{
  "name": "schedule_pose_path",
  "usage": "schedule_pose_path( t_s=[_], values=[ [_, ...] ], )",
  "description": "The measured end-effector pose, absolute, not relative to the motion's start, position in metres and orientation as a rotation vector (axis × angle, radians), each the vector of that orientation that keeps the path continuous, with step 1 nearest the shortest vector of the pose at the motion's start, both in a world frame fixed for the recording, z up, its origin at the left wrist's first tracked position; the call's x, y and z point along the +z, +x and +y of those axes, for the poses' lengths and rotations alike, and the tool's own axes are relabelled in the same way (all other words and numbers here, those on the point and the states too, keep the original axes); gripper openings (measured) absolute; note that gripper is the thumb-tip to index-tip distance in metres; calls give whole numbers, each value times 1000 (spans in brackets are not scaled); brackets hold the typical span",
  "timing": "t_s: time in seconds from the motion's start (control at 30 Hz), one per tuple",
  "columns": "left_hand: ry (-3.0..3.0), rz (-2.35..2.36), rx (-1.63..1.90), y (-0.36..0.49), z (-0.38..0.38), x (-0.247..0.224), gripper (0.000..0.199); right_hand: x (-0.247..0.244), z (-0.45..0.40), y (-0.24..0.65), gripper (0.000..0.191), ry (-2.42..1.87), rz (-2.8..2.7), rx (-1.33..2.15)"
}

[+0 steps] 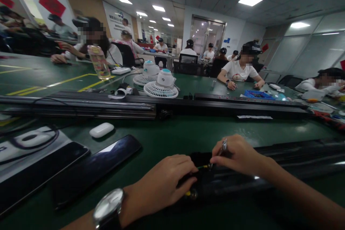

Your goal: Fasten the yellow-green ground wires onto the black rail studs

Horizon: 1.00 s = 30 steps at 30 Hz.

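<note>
Thin green-and-yellow wire (203, 167) on dark green worktop (161, 136), between both hands, above long glossy black strip (229, 183). Left end reaches fingertips of left hand (168, 176); right end meets small round metal piece (210, 166), just below fingertips of right hand (237, 154). Left fingers curled, thumb a bit apart from index; grip on wire too dark to tell. Right thumb and index bent close together at metal piece; cannot tell if clamped on it. Second yellow-and-metal piece (192, 194) sits below left thumb, near it. Black smartphone (97, 169) and white oval case (101, 130) lie left of left hand.
</note>
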<state>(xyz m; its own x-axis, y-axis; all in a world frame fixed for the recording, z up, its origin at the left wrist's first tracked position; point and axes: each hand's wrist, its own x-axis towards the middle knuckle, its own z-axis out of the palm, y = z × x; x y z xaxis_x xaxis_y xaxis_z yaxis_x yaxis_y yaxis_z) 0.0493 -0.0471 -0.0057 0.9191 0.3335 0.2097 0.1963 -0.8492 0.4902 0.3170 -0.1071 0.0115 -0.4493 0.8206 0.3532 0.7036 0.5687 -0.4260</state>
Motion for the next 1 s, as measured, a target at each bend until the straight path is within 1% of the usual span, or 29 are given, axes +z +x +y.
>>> schedule_pose_path(
  t_s=[0.17,0.23,0.3,0.37,0.4,0.53,0.67,0.8,1.0],
  values=[
    [2523,366,439,50,-47,-11,11,9,-109,321,22,-1146,-2329,245],
    [2495,378,465,49,-48,-14,13,6,-109,324,19,-1143,-2314,251],
    [2483,389,504,46,-51,-16,22,2,-109,325,17,-1136,-2303,267],
    [2512,384,510,42,-53,-17,39,0,-108,325,15,-1128,-2308,281],
    [2554,348,505,41,-54,-17,42,-1,-108,324,14,-1124,-2312,285],
    [2721,231,486,36,-55,-20,14,0,-110,318,10,-1124,-2309,266],
    [2710,207,508,37,-53,-23,16,4,-112,315,9,-1108,-2350,273],
    [2717,251,516,39,-54,-24,12,7,-114,316,9,-1138,-2406,282],
    [2754,243,515,41,-56,-22,12,7,-114,316,9,-1238,-2321,241]
  ],
)
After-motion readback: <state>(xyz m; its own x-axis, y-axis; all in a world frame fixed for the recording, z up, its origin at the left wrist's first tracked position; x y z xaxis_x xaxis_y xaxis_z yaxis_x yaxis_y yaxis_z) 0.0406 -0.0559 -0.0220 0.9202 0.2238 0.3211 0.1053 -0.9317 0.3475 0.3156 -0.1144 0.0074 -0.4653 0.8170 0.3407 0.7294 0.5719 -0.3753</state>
